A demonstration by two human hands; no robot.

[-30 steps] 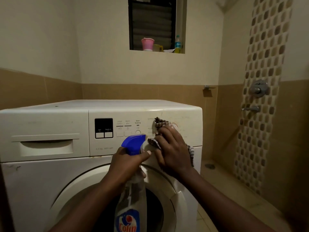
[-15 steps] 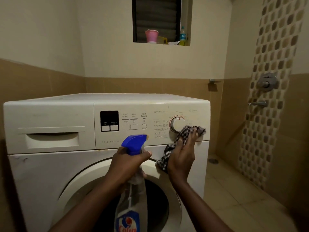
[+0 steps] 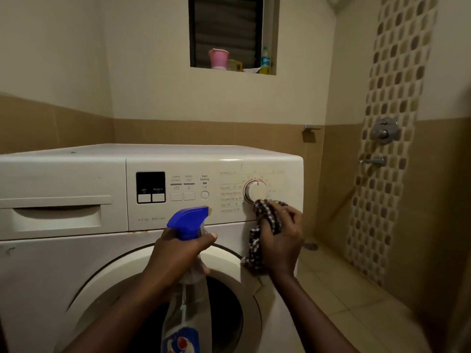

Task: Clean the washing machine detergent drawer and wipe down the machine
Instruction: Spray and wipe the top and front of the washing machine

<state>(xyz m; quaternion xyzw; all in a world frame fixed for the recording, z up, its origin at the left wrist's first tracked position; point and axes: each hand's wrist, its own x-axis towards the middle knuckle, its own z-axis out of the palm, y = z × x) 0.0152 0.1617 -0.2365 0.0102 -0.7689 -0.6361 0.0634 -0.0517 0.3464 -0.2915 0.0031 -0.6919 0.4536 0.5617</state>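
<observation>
I stand facing the white front-loading washing machine (image 3: 76, 263), which sits against the tiled bathroom wall. My right hand (image 3: 281, 240) is closed around a checked cloth (image 3: 265, 220), pressing its bunched top against the control panel (image 3: 216, 192) just below the round program dial (image 3: 255, 191); the cloth touches the dial's lower edge, and its loose end hangs down past my wrist over the machine's front. My left hand (image 3: 178, 253) grips the neck of a spray bottle (image 3: 187, 296), fingers wrapped around it below the blue trigger head (image 3: 188, 220), whose nozzle points toward the panel. The bottle hangs upright in front of the round door (image 3: 122, 284), and its label shows at the bottom of the view. The detergent drawer (image 3: 56, 215) is at the machine's upper left, pushed in flush, well apart from both my hands. Left of the dial are the dark display (image 3: 150, 187) and a row of buttons (image 3: 190, 196). Above, on the window ledge (image 3: 233, 71), stand a pink cup (image 3: 218, 58) and a small bottle (image 3: 265, 59). A shower tap (image 3: 373, 161) sticks out from the mosaic wall on the right.
</observation>
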